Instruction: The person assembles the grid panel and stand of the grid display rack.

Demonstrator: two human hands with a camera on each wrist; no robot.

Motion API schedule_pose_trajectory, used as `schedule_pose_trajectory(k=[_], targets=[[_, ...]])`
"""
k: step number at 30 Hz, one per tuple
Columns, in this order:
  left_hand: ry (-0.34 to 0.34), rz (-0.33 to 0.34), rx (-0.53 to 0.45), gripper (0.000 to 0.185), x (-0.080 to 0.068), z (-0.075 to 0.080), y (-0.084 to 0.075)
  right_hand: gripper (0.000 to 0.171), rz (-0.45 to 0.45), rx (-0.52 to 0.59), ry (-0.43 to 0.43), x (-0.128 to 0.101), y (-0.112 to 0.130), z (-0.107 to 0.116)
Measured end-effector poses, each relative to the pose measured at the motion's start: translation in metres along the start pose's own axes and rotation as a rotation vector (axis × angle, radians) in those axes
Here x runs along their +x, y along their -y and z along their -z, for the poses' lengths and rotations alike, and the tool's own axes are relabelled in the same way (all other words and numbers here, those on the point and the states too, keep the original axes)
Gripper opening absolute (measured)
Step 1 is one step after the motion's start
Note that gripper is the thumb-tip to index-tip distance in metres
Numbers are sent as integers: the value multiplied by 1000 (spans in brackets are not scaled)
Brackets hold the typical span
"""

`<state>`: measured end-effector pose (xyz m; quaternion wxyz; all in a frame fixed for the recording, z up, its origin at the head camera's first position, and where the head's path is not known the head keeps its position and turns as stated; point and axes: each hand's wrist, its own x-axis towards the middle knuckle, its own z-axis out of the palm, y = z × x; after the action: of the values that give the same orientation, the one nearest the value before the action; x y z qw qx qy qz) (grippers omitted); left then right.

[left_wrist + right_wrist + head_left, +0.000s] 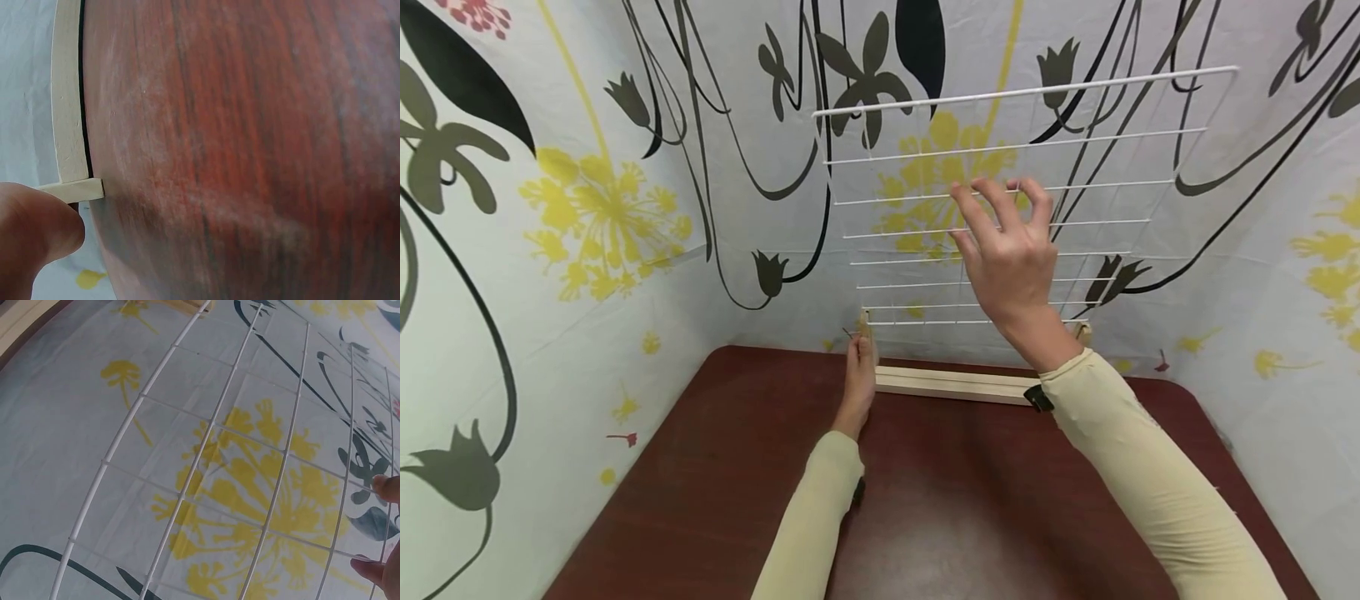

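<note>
A white wire grid (pixel 1026 91) stands tilted up at the back of the table, its lower edge between short wooden uprights at both ends of a pale wooden base (pixel 955 383). My right hand (pixel 1011 258) pinches the grid's wires near the middle with bent fingers. In the right wrist view, the grid (pixel 181 495) fills much of the picture, with fingertips at the right edge. My left hand (pixel 857 375) grips the base's left end by the upright. The left wrist view shows the thumb (pixel 44 231) against a wooden crosspiece (pixel 84 189).
The dark red-brown table (pixel 760 467) has rounded back corners. Flower-printed white cloth (pixel 662 317) hangs closely behind it and along both sides. The wooden base lies along the table's back edge.
</note>
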<state>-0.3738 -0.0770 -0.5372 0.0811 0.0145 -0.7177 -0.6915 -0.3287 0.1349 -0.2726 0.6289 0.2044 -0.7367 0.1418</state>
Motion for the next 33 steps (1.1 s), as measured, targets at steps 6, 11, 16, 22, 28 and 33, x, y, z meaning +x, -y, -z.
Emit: schedule_pose_trajectory(k=[6,11,16,22,28,33], targets=[[10,-16,6,67,-2,0,-2,49,-6,-22,-3,-1,-4,-2],[14,2,4,68,-3,-1,-5,50,-15,-9,-20,-1,-8,-2],[14,7,-1,67,-3,-1,-7,51,-12,-1,-23,0,-9,-1],[15,-2,6,67,-2,0,-3,52,1,16,-12,-2,-6,-2],[15,-12,-7,63,-2,2,0,52,-24,-4,1,-8,-7,-3],[11,-14,-15,63,-2,1,-2,53,-50,-7,-5,-8,-9,-5]])
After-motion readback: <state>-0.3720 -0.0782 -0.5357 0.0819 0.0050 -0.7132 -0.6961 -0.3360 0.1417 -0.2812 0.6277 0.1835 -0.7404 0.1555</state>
